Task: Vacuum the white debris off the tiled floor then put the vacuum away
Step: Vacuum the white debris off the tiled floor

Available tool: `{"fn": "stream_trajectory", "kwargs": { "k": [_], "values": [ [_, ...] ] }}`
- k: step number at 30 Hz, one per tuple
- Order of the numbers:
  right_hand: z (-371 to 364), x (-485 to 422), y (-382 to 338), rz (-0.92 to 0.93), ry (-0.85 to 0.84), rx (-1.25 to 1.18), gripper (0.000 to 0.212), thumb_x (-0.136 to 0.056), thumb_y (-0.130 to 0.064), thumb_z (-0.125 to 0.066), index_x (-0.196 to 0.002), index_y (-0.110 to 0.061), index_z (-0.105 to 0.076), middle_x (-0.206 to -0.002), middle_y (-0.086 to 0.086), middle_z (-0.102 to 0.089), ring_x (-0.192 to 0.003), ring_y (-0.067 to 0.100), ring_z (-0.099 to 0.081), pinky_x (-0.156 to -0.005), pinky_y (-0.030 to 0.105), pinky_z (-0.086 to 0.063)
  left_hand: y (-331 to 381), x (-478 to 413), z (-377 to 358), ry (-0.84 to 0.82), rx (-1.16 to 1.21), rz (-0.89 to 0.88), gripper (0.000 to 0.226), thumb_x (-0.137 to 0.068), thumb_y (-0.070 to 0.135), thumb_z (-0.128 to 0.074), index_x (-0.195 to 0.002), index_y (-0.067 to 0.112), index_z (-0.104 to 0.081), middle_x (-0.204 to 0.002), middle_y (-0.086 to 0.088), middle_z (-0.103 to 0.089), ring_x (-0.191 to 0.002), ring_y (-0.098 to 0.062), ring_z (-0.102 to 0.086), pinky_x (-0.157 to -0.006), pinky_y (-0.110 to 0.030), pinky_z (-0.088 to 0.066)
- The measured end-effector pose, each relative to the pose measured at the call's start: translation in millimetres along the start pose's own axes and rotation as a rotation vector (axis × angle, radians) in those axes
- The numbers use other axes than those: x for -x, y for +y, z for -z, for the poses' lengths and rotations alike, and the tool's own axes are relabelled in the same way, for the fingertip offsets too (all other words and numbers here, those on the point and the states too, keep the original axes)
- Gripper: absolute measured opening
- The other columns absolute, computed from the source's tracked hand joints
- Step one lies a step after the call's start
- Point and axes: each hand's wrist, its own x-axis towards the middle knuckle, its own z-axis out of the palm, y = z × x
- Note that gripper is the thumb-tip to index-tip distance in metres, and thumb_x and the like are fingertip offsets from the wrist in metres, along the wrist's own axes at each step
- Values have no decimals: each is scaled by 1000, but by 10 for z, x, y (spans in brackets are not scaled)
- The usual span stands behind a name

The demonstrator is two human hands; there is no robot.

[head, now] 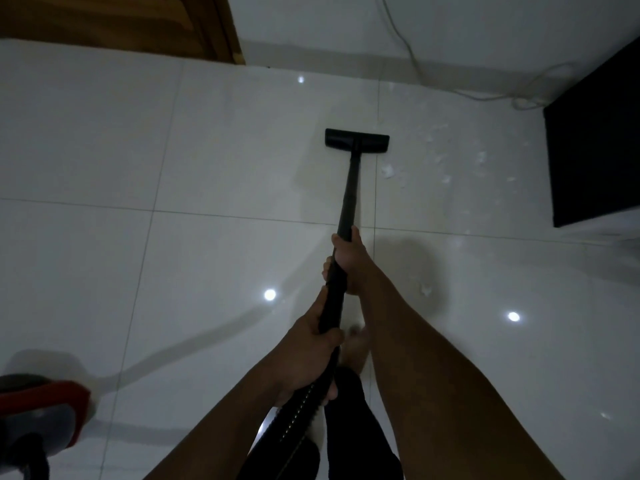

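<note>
While hands (308, 348) (348, 265) grip wand (349, 188), debris (388, 171) beside furniture (595, 133)

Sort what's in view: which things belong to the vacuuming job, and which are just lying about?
Job: vacuum wand, floor head, red vacuum body, white debris, left hand and right hand gripping the wand.
Lying about: white cable, black furniture, wooden door.
</note>
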Motion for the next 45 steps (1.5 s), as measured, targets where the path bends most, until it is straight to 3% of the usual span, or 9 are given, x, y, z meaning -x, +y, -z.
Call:
{"fn": "stream_trajectory", "kwargs": {
  "k": [6, 10, 13, 18, 20, 22, 25, 35, 45],
  "values": [
    [36, -407, -564, 2, -2, 1, 44, -106, -25, -48, -146, -37, -32, -56, 5, -40, -44, 17, -44, -44, 27, -46, 554, -449, 94, -11, 26, -1, 78, -100, 11, -44, -125, 79, -15, -67, -5, -56, -44, -27, -53, -53, -45, -54],
    [23, -681, -1049, -13, -13, 0, 38, -106, -23, -49, -139, -38, -37, -57, 4, -40, -45, 16, -43, -46, 29, -46, 919, -838, 162, 53, -1, -20, 80, -100, 6, -44, -137, 67, -9, -66, 0, -58, -43, -14, -54, -46, -31, -52],
    [-11, -881, -1399, -43, -4, 13, 53, -106, -27, -50, -144, -55, -28, -60, 5, -44, -47, 15, -46, -49, 29, -49, 1215, -1107, 226, 91, -33, -48, 77, -100, 4, -44, -136, 62, -9, -63, 15, -61, -43, -1, -55, -47, -20, -47],
    [-89, -1273, -1942, -48, 9, 38, 64, -106, -30, -51, -153, -57, -18, -63, 5, -46, -48, 15, -49, -50, 29, -51, 1610, -1562, 387, 129, -61, -45, 78, -101, 6, -46, -145, 56, -5, -78, 11, -56, -45, 2, -54, -50, -19, -47],
    [-102, -1353, -2020, -53, 4, 33, 63, -106, -29, -51, -152, -57, -19, -64, 5, -46, -48, 15, -49, -50, 29, -51, 1689, -1646, 435, 138, -93, -27, 78, -100, 4, -46, -147, 51, -5, -94, -2, -64, -47, 4, -55, -50, -16, -46],
    [-134, -1376, -2025, -65, -6, 37, 63, -106, -30, -51, -152, -58, -19, -66, 5, -46, -49, 15, -49, -51, 30, -52, 1702, -1688, 473, 145, -119, -14, 77, -99, 1, -47, -148, 47, -7, -106, -12, -64, -49, 7, -56, -51, -12, -44],
    [-152, -1358, -1979, -69, 3, 26, 63, -106, -29, -50, -152, -58, -17, -69, 6, -46, -51, 15, -50, -52, 31, -53, 1679, -1689, 471, 148, -133, 15, 75, -99, 4, -48, -137, 56, -8, -79, 8, -57, -45, 4, -54, -51, -16, -46],
    [-338, -1167, -1891, 2, 57, 13, 64, -107, -26, -50, -156, -51, -18, -66, 6, -47, -48, 14, -49, -48, 28, -50, 1566, -1479, 673, 138, -41, 4, 78, -99, 5, -47, -142, 61, -12, -70, 5, -58, -44, -4, -53, -47, -23, -46],
    [-618, -60, -547, 78, 32, -60, 61, -106, -24, -49, -154, -50, -21, -61, 5, -40, -44, 15, -44, -46, 28, -45, 374, -96, 603, 72, 52, 23, 78, -101, 9, -44, -133, 75, -17, -76, -19, -53, -48, -31, -53, -50, -40, -51]
  ]
}}
